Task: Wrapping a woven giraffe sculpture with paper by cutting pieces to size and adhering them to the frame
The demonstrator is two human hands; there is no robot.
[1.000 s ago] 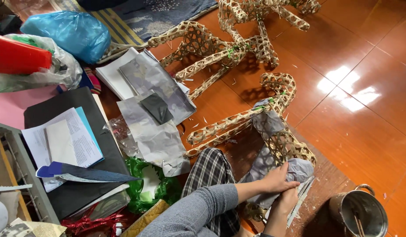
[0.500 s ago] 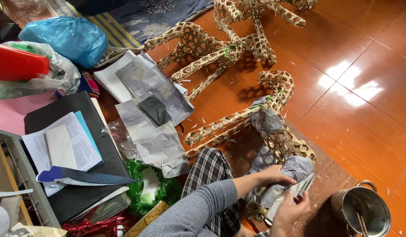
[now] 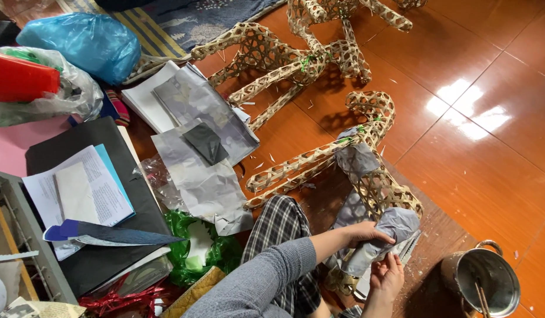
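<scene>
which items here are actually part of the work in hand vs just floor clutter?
In use:
- left hand and right hand, pressing grey paper
- woven bamboo frame being covered
- grey paper sheets, likely supply
- metal pot with sticks, possibly paste

Lying about:
- blue plastic bag
- second bamboo frame
- red box
- black folder
- green wrapping

Glossy red-brown wood floor [image 3: 496,176] w/ bright light glare [image 3: 467,112] at right, striped mat [image 3: 137,17] & dark patterned rug [image 3: 213,15] up top
</scene>
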